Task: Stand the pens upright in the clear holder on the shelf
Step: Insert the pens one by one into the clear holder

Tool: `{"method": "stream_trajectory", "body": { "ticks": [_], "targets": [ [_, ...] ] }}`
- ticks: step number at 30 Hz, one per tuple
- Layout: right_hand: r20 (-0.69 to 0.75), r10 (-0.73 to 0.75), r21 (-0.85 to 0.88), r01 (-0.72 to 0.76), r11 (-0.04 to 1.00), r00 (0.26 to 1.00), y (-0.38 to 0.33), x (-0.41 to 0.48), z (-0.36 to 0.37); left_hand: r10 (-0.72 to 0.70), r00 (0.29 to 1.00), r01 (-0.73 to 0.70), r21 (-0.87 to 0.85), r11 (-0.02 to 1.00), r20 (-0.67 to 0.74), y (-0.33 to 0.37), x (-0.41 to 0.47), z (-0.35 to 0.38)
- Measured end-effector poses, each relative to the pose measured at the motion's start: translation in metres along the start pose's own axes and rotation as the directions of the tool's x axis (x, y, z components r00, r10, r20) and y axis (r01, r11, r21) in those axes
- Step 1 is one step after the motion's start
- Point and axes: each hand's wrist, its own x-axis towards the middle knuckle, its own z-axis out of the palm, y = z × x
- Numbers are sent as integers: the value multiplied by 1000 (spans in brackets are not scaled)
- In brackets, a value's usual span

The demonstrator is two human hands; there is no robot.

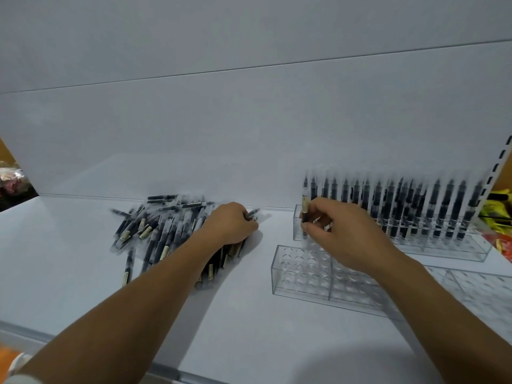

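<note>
A loose pile of dark pens with clear caps lies on the white shelf, left of centre. My left hand rests on the pile's right edge, its fingers closed around a pen. My right hand pinches one pen upright at the left end of the rear clear holder, which carries a long row of standing pens. A second clear holder with round holes stands in front, with no pens in it.
The shelf's back panel rises right behind the pens. A slotted upright bounds the shelf on the right, with colourful packets beyond it. Another clear holder lies at the right under my forearm. The shelf's front lip runs below.
</note>
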Motion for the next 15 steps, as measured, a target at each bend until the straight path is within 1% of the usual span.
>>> {"method": "stream_trajectory", "body": {
  "ticks": [2, 4, 7, 10, 15],
  "targets": [
    [-1, 11, 8, -11, 1000, 1000, 0, 0, 0, -7, 999, 2, -116, 993, -38, -2, -1, -1],
    [-10, 18, 39, -18, 999, 1000, 0, 1, 0, -1, 998, -16, -269, 963, -62, -4, -1, -2],
    [-44, 33, 113, -28, 993, 998, 0, 1, -3, 19, 995, -68, -523, 850, -97, 1, -3, -8],
    [-89, 52, 196, -33, 980, 995, 1, 2, -9, 65, 984, -152, -610, 778, -163, 14, -7, -15],
    [-156, 71, 319, -18, 948, 985, 6, 4, -29, 150, 961, -270, -676, 685, -232, 47, -11, -20]
  ]
}}
